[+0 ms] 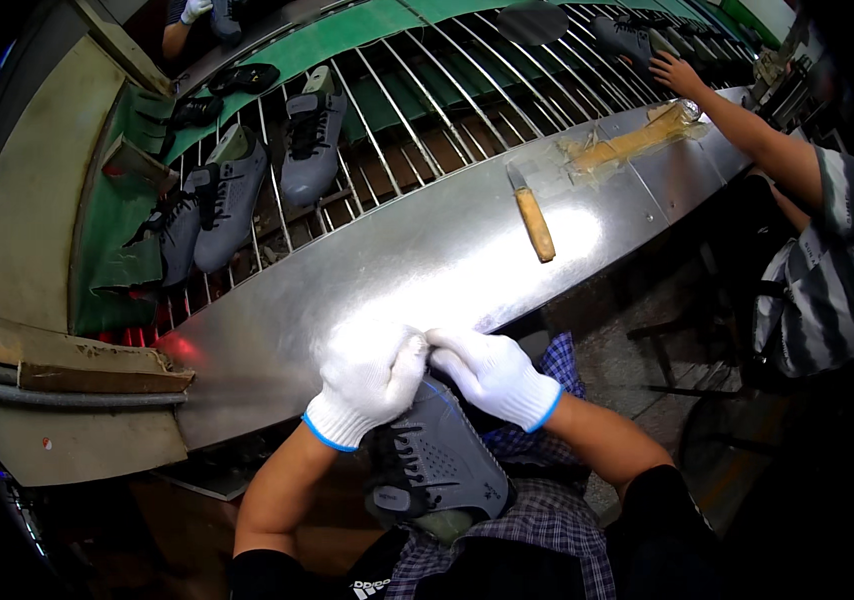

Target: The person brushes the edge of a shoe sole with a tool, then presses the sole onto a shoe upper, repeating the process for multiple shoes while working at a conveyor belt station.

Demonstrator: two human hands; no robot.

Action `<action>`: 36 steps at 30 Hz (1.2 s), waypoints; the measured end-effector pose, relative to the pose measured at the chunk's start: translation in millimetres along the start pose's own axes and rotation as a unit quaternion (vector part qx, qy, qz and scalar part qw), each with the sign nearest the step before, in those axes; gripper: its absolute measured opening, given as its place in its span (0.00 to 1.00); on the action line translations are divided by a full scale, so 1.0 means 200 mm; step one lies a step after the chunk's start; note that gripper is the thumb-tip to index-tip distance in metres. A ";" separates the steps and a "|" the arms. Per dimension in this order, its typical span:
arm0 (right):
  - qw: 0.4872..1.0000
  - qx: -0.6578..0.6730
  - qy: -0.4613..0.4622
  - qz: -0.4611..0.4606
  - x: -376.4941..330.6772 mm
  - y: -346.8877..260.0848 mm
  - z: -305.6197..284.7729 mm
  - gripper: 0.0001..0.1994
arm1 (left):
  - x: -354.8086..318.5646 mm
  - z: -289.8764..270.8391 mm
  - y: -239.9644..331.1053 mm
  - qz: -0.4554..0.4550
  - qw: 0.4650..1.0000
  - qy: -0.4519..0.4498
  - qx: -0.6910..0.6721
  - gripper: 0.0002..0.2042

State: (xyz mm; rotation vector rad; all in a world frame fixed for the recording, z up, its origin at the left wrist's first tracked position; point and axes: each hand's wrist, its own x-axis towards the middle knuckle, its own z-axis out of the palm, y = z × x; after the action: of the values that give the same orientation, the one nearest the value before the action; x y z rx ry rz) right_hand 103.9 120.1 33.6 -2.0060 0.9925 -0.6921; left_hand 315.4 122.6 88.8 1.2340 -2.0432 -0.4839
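The bench (427, 260) is seen to be of sheet metal, smooth and glossy, with a bright glare and faint scuffs, and the rack (417, 110) behind it is made of thin bare metal rods. Both the left hand (367, 380) and the right hand (492, 375) are covered in white knitted cloth gloves, and the grey shoe (437, 460) held between them looks matt, its upper perforated. The knife (532, 215) is fitted with a smooth wooden handle.

Both forearms rise from the lower edge and meet at centre frame; the gloved left hand (367, 378) and right hand (495, 376) touch, fingers curled downward
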 end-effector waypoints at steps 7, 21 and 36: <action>0.987 0.111 -0.092 0.067 0.02 0.00 -0.05 0.21 | -0.02 0.04 -0.03 -0.037 0.998 -0.006 0.054 0.13; 0.991 -0.108 -0.083 -0.008 -0.22 -0.35 -0.18 0.34 | -0.33 0.24 -0.22 -0.416 0.710 0.350 -0.446 0.22; 0.966 0.181 0.108 -0.148 -0.07 -0.54 -0.37 0.48 | -0.68 0.12 -0.14 -0.338 0.733 0.087 -0.584 0.34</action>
State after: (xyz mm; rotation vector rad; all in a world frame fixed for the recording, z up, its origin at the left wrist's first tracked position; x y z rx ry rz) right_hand 85.3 145.1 160.5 -1.7920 0.6294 -1.1852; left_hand 357.2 228.1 5.2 1.0199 -0.6598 -1.5999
